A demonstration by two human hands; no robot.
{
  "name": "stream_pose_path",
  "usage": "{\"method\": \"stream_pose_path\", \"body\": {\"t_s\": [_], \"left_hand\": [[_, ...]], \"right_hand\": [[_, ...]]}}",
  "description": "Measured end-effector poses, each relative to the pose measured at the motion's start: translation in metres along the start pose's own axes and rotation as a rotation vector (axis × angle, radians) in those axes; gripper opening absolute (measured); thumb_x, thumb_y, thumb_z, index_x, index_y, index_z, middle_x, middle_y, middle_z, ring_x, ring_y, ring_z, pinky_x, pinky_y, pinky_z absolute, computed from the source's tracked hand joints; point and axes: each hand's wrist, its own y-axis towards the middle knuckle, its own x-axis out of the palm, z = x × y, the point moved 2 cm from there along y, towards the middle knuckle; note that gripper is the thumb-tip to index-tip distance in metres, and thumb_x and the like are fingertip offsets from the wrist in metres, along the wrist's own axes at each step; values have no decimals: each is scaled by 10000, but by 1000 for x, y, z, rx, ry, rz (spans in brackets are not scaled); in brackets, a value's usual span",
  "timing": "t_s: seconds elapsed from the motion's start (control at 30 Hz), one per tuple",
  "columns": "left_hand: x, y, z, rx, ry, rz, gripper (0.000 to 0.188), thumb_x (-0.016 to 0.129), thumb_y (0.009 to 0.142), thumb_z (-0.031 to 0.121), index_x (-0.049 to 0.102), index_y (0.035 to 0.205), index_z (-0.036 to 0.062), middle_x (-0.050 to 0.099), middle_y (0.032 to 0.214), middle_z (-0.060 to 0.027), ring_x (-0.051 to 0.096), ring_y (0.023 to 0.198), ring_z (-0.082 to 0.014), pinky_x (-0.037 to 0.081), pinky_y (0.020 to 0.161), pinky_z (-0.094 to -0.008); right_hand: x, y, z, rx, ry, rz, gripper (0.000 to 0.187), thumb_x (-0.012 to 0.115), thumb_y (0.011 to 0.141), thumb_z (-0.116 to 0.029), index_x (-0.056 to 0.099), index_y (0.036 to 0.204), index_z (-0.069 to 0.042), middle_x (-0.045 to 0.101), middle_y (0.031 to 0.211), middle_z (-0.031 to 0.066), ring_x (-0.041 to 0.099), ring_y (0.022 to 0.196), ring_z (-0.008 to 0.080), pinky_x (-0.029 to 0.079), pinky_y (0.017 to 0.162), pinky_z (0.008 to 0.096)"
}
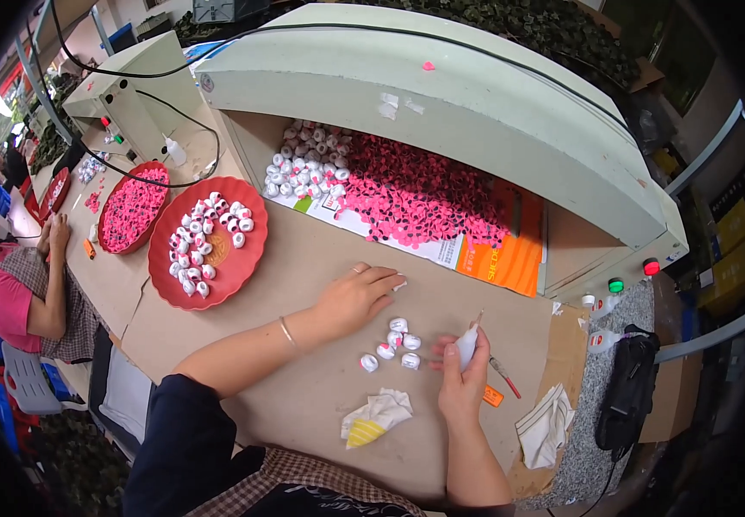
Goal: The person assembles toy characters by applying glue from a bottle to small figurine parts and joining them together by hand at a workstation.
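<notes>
My right hand (461, 379) is closed around a small white squeeze bottle (467, 346) with a thin nozzle pointing up. My left hand (358, 298) rests over the table with its fingers stretched out to the right. At its fingertips shows a small white bit (401, 283), too small to make out. Between my hands lie several small white rounded pieces (395, 339), some with pink and dark marks. Nearer to me is a crumpled white cloth (381, 415) with a yellow striped patch.
A pale cabinet (441, 121) shelters white pieces (308, 164) and a heap of pink-and-black bits (424, 194). At left stand a red tray (252, 250) and another tray of pink bits (136, 207). A red pen-like tool (505, 377), orange piece (493, 396) and cloth (546, 426) lie right. A co-worker (24, 293) sits far left.
</notes>
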Motion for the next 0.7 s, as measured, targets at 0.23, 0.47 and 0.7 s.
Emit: {"method": "stream_pose_path", "body": {"t_s": [0.23,0.47,0.7], "left_hand": [[6,13,2,22,62,-10,237,568,734,145,522,957,77,535,913,-83,530,835,-230,465,697,-305],[-16,-28,38,-697,-1445,-242,221,474,857,181,487,1043,62,553,958,-50,551,824,-125,466,661,-251],[-22,-77,53,-899,-1642,-323,248,430,880,184,469,1091,60,544,1019,-65,555,806,-103,456,671,-216]], "right_hand": [[-1,-1,-1,-31,-2,-44,364,446,848,-82,289,1170,-18,508,957,113,546,822,160,487,606,256],[10,-20,-28,-98,224,-29,343,475,833,-78,300,1121,-18,523,946,123,551,811,167,491,621,263],[28,-29,-38,50,360,-244,361,474,827,-53,277,1129,-32,532,960,159,588,800,211,513,561,256]]}}
